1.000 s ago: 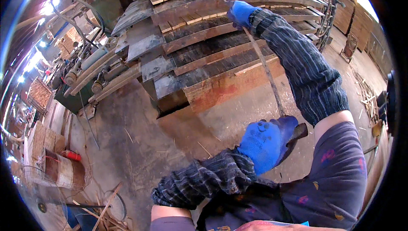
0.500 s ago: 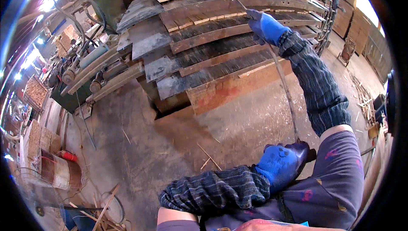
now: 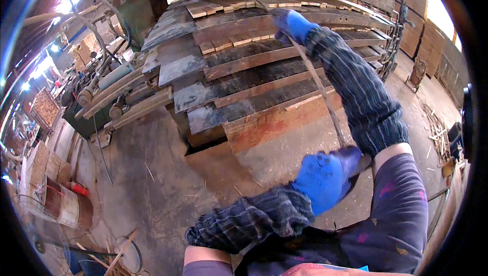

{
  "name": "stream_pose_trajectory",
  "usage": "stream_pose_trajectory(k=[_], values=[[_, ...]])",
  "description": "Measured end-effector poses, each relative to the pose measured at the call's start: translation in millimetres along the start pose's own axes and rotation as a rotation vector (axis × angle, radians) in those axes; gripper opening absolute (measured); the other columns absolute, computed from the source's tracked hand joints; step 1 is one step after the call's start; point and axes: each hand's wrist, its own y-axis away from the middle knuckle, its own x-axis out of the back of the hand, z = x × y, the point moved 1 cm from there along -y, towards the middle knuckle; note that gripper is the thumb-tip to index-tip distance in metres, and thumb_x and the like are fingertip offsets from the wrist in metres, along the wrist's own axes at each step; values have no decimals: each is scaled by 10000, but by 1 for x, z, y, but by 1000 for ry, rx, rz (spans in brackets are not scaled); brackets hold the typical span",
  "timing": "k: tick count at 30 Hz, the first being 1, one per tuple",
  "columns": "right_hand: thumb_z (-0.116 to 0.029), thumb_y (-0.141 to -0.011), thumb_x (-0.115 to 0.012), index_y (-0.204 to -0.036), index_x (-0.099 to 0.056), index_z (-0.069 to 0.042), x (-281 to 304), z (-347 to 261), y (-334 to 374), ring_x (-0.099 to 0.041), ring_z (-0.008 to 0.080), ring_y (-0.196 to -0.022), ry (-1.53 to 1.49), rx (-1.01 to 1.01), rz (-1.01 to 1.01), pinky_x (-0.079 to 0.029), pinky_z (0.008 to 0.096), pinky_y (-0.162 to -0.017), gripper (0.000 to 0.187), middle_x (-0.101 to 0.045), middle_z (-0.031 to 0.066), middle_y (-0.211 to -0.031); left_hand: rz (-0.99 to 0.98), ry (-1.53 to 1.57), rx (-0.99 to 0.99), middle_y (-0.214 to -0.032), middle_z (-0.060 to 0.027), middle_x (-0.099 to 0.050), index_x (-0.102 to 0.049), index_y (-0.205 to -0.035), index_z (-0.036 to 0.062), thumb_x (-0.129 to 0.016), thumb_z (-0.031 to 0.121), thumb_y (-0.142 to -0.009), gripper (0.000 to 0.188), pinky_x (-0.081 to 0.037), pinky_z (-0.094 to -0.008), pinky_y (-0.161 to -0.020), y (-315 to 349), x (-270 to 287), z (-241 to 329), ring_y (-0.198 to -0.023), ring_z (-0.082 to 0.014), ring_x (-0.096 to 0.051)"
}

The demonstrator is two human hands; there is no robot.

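Observation:
A long, thin, brownish rod (image 3: 323, 90) slants between my two hands; I cannot make out its material. My left hand (image 3: 323, 180), in a blue work glove, is closed round its near end, low at the right of centre. Farther out, my right hand (image 3: 293, 25), also gloved in blue, grips the rod higher up. The rod's far end reaches over the upper layers of a stepped stack (image 3: 264, 52). Dark boards with brown front edges make up the stack, and short wooden strips (image 3: 231, 42) lie in rows on some layers.
Machinery with rollers and hoses (image 3: 119, 90) stands left of the stack. A rusty white drum (image 3: 68, 207) and a red cylinder (image 3: 79, 188) are at the lower left. Scrap sticks (image 3: 438, 128) lie on the floor at right, and tall wooden panels (image 3: 429, 32) stand behind.
Both hands have moved forward and to the left with the rod, still gripping it. The rod's far end has shifted left over the stack's upper layers. My view has tilted slightly.

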Motion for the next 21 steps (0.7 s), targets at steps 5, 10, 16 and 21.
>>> stream_pose_trajectory(k=[5, 10, 16, 21], values=[[-229, -785, -609, -831, -679, -65, -27, -11, -41, -615, 302, -650, 1097, 599, -176, -518, 395, -607, 184, -634, 153, -764, 183, -4, 90, -793, -201, -620, -553, -1024, 122, -619, 307, -772, 320, -477, -469, -583, -18, 0, -24, -686, -390, -603], [-143, -696, -653, -691, -673, -57, -45, -25, -41, -578, 284, -609, 1054, 466, -98, -498, 342, -556, 88, -623, 126, -698, 161, 67, 143, -779, -200, -615, -565, -1012, 119, -629, 285, -774, 297, -473, -463, -575, -13, 7, -15, -684, -394, -601], [-148, -822, -576, -857, -601, -2, -29, -25, 0, -619, 247, -600, 473, 151, -202, -511, 355, -482, 152, -609, 131, -725, 102, 66, 123, -760, -199, -604, -542, -1029, 120, -628, 262, -777, 301, -472, -457, -573, 5, -9, 5, -691, -393, -600], [-146, -885, -492, -1192, -465, -18, -14, -47, 60, -593, 190, -538, -82, -186, -212, -504, 308, -418, 334, -583, 117, -754, 4, 42, 95, -765, -229, -596, -536, -973, 33, -596, 188, -755, 274, -467, -470, -614, 33, -26, 18, -709, -398, -594]])
